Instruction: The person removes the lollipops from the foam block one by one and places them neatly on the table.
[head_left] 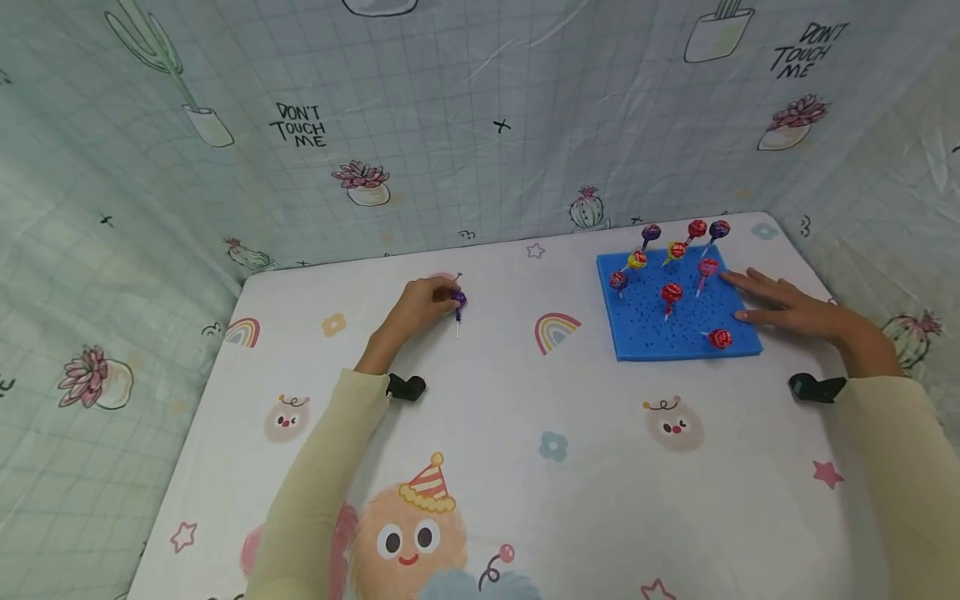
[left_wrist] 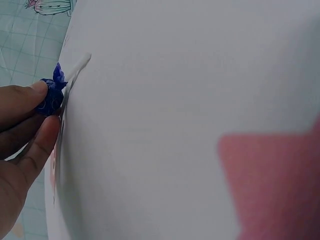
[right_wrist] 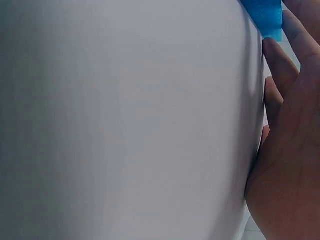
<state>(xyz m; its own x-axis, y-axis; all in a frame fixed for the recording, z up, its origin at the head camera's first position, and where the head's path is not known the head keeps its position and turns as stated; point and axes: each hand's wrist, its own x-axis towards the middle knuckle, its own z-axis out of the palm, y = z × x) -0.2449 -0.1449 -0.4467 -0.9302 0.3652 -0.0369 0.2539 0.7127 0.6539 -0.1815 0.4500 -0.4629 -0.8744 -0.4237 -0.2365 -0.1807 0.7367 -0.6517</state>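
My left hand pinches a purple-wrapped lollipop by its candy end, low over the table left of centre. In the left wrist view the lollipop looks dark blue, and its white stick points away from the fingers. A blue foam board lies at the back right, with several red, yellow, pink and purple lollipops standing in it by their sticks. One red lollipop leans over near its front right corner. At the board's right edge, my right hand rests with fingers extended, touching the side.
The white table cover bears printed rainbows, stars and cartoon faces. Patterned cloth hangs upright behind the table and at both sides. A black wrist device sits at the left cuff, another at the right.
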